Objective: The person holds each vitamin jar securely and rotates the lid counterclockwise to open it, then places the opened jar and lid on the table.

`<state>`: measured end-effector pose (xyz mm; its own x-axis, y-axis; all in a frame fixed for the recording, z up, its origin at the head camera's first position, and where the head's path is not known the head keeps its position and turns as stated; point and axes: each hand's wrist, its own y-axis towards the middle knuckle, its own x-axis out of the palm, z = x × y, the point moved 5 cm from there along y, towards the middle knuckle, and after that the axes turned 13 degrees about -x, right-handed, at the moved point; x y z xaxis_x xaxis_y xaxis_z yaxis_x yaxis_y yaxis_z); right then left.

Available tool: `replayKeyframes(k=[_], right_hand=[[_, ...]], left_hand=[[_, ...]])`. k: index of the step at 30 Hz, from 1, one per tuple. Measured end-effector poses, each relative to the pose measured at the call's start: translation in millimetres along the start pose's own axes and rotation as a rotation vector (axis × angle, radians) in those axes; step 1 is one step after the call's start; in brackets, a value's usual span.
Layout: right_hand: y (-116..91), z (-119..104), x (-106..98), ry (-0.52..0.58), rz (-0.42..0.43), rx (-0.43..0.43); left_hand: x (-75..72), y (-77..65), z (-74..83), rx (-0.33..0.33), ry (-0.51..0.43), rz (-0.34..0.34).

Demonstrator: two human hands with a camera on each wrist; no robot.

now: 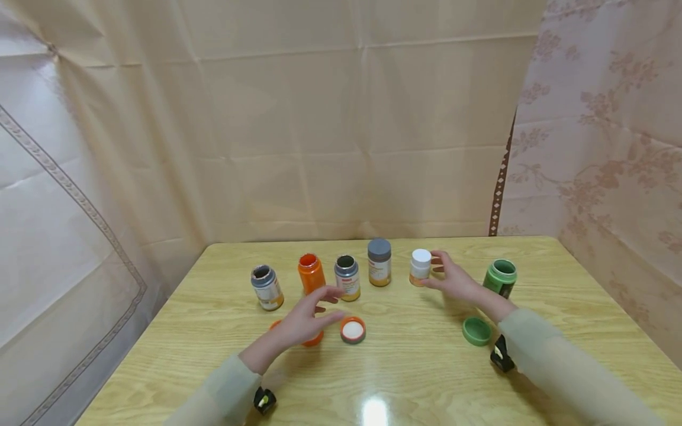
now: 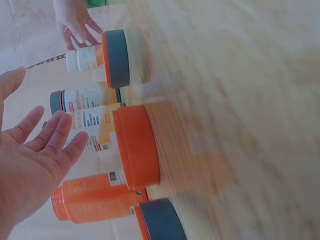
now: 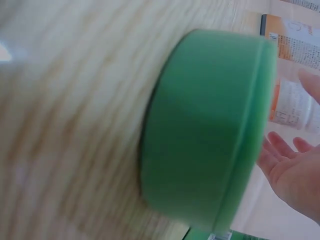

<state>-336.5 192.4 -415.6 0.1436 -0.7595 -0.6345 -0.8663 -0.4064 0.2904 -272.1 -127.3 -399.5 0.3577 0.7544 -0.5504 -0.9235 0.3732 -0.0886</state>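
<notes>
My right hand (image 1: 455,281) reaches to the white-capped bottle (image 1: 420,269), with thumb and fingers spread at its right side. A gap shows between palm and bottle in the right wrist view; contact at the fingertips is hard to tell. Beside the open grey bottle (image 1: 347,278), my left hand (image 1: 305,319) hovers with fingers extended and holds nothing. Beneath that hand lies an orange lid (image 2: 136,147), partly hidden in the head view. A grey lid with an orange rim (image 1: 353,330) rests upturned to its right. Below the right forearm sits an upturned green lid (image 1: 476,331).
An open orange bottle (image 1: 311,273) and another open grey bottle (image 1: 267,288) stand at left. A capped grey bottle (image 1: 379,263) stands mid-back, an open green bottle (image 1: 501,278) at right. The left wrist view also shows another grey lid (image 2: 162,222). Cloth (image 1: 319,118) hangs behind the table.
</notes>
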Motion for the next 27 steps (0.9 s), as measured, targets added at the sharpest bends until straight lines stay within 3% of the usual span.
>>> replayKeyframes(k=[5, 27], right_hand=[[6.1, 3.0, 5.2, 0.007, -0.01, -0.026], [15.7, 8.0, 12.8, 0.07, -0.041, 0.016]], left_hand=[[-6.1, -6.1, -3.0, -0.02, -0.012, 0.006], [-17.9, -18.2, -21.3, -0.095, -0.033, 0.056]])
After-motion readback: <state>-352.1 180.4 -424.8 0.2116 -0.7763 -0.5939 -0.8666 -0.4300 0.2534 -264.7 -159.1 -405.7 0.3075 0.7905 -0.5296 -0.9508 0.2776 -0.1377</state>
